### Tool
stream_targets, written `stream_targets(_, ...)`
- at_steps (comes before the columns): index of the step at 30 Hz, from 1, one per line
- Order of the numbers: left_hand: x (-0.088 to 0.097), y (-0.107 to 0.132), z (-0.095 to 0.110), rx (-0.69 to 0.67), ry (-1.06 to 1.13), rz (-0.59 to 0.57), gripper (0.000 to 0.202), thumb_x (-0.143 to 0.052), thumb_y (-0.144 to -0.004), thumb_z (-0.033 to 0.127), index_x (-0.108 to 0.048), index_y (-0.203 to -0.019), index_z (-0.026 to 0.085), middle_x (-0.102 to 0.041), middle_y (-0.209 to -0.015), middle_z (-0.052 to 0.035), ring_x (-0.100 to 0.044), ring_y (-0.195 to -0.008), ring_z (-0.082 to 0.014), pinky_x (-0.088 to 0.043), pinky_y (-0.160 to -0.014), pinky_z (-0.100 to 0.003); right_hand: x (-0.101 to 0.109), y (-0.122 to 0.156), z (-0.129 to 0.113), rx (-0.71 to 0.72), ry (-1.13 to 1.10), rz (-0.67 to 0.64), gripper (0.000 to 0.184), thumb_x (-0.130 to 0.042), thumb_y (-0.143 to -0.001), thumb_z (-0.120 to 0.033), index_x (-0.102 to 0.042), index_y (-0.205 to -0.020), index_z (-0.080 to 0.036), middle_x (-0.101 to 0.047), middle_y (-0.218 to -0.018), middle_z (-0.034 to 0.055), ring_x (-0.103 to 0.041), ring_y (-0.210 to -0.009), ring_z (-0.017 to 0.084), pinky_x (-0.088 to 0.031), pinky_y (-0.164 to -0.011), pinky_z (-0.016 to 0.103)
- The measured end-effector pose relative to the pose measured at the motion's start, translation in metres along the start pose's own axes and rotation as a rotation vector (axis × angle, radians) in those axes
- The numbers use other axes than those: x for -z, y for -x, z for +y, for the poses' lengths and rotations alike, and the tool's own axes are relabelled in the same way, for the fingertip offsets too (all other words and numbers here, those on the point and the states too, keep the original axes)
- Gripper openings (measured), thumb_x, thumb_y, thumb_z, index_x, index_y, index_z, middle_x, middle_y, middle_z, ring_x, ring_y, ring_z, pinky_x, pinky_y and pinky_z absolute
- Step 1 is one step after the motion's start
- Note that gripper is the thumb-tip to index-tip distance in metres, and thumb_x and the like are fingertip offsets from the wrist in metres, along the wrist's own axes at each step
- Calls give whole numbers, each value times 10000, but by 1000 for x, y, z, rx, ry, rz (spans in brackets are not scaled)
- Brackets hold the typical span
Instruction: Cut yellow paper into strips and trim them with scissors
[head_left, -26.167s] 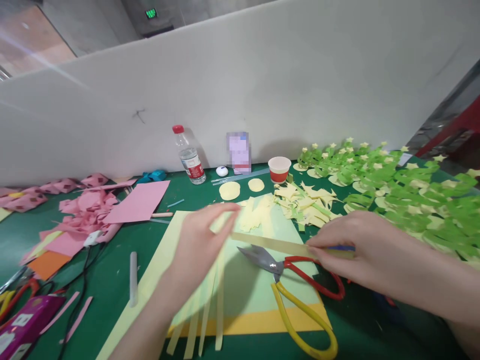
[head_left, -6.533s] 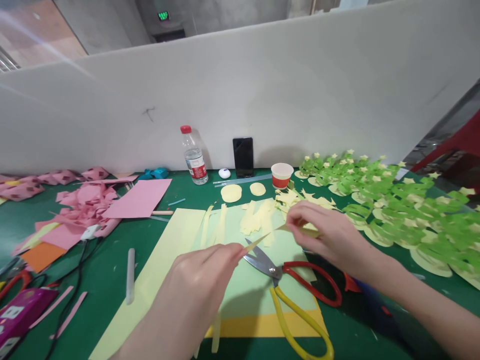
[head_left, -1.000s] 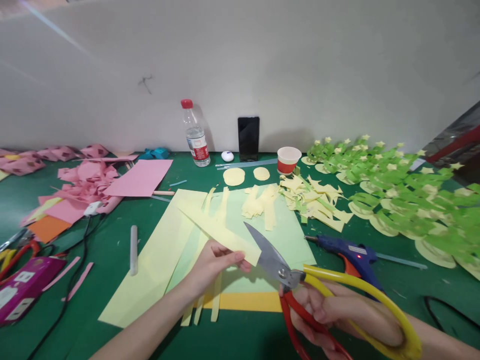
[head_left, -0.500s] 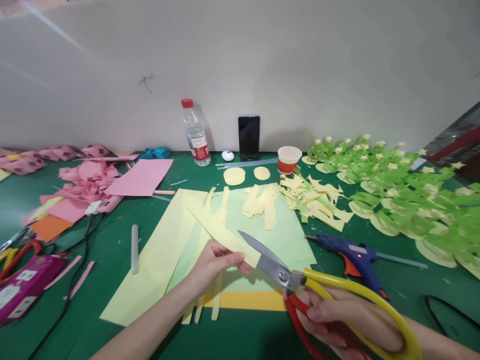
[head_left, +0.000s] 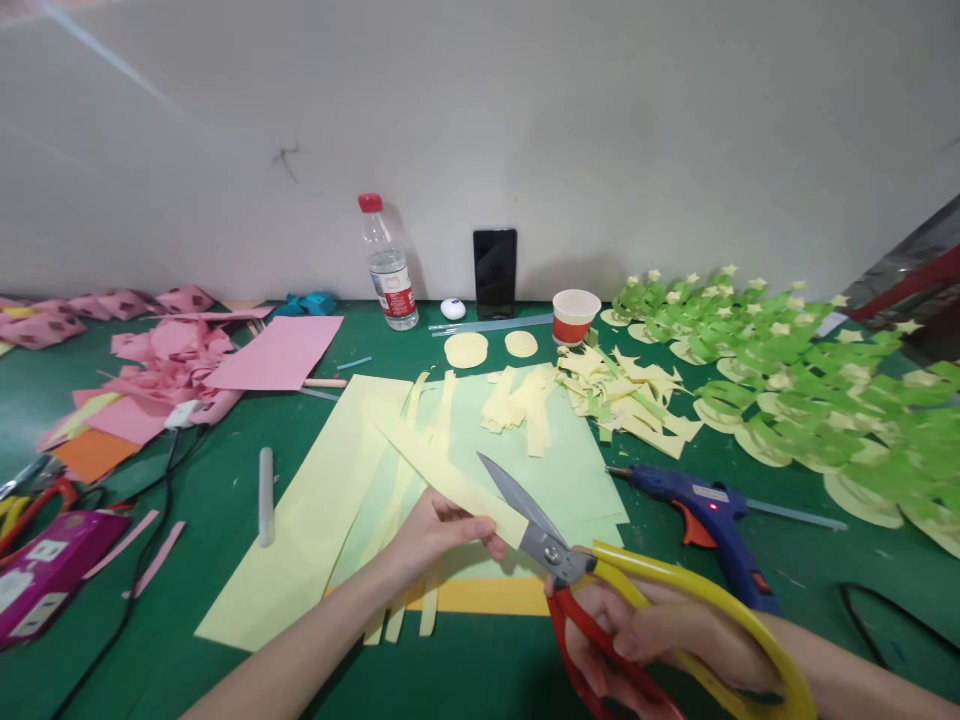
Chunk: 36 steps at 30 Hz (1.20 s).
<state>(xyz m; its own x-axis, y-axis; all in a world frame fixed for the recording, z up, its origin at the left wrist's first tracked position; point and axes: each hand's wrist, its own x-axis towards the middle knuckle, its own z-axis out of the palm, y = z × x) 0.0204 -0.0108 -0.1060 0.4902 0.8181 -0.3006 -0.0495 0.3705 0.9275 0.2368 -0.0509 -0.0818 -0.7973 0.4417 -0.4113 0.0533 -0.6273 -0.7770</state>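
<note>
My left hand (head_left: 450, 525) pinches a pale yellow paper strip (head_left: 427, 460) between thumb and fingers, near the strip's right end. In my right hand (head_left: 645, 630) are large scissors (head_left: 544, 540) with one yellow and one red handle. The strip's end sits at the scissor blades, close to the pivot; the lower blade is hidden behind the paper. Beneath lie pale green sheets (head_left: 495, 500), a pale yellow sheet (head_left: 300, 530) and narrow yellow strips (head_left: 448, 415). Short cut yellow pieces (head_left: 517, 400) rest on the green sheets.
Paper scraps (head_left: 630, 390), a paper cup (head_left: 576, 318) and green paper plants with stars (head_left: 795, 360) stand right. A blue glue gun (head_left: 705, 510) lies beside my right hand. A bottle (head_left: 391, 275) and phone (head_left: 495, 273) are at the wall. Pink paper (head_left: 277, 355) and a purple box (head_left: 56, 575) lie left.
The scissors have shifted slightly left, and the strip's end now lies deeper between the blades, nearer the pivot. My left hand has moved a little right and down with the strip.
</note>
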Motion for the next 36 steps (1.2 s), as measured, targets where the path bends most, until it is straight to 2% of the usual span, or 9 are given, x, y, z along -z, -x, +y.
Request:
stream_targets(5,0,1,1,10,-32,12,216,-700,-654,332,-701,-639,116,-698,-617,-72,-632,-600,-165,-483,-711,-334,6,-3,5,7,10,17,372,-487,-666,-478,-510,-619,-109,-429,-491,-18,-314,-312,27,-205,-292,161)
stream_targets(7,-1,1,1,4,-19,28,288,-691,-643,405,-683,-622,118,-682,-579,-62,-625,-573,-166,-485,-647,-325,6,-3,5,1,-3,20,389,-493,-675,-502,-489,-614,-118,-430,-492,-19,-334,-312,28,-225,-288,158)
stream_targets(10,-1,0,0,-17,14,53,458,-602,-656,559,-613,-498,129,-615,-465,-37,-601,-507,-163,-473,-568,-309,5,-1,4,-7,-21,33,393,-501,-681,-518,-453,-617,-133,-431,-516,-25,-350,-316,19,-242,-286,144)
stream_targets(12,-2,0,-1,-27,24,72,499,-576,-673,573,-563,-430,137,-607,-460,-38,-589,-488,-151,-464,-547,-292,5,-1,3,-4,-30,39,401,-507,-680,-528,-428,-614,-141,-433,-530,-27,-347,-314,11,-243,-284,137)
stream_targets(16,-1,-1,-1,-30,9,85,452,-586,-702,523,-617,-468,137,-616,-481,-34,-577,-496,-131,-470,-612,-292,6,-2,3,10,-67,37,412,-526,-672,-535,-410,-615,-144,-441,-562,-14,-371,-343,17,-245,-283,132)
stream_targets(20,-1,1,0,-15,-38,37,442,-587,-704,514,-656,-488,135,-610,-478,-40,-571,-505,-134,-465,-667,-310,8,0,7,22,-74,22,380,-540,-695,-493,-450,-639,-128,-448,-597,3,-394,-414,36,-271,-300,130)
stream_targets(24,-1,1,0,-16,-75,16,440,-567,-725,502,-665,-496,139,-613,-493,-44,-567,-522,-133,-451,-696,-309,6,2,7,10,-73,59,415,-515,-715,-528,-473,-649,-120,-442,-600,-2,-378,-424,34,-275,-299,128)
stream_targets(30,0,0,-1,-26,-102,6,430,-543,-751,485,-666,-513,149,-618,-503,-43,-567,-534,-133,-433,-735,-320,-2,4,-2,-97,-90,110,479,-549,-646,-609,-388,-627,-159,-385,-574,-42,-316,-428,20,-240,-294,107)
stream_targets(36,0,1,1,-46,-117,4,453,-554,-721,535,-676,-518,149,-629,-504,-46,-573,-531,-144,-444,-730,-324,-4,7,-3,-113,-3,136,498,-488,-692,-634,-332,-591,-172,-308,-513,-77,-237,-382,6,-181,-291,114)
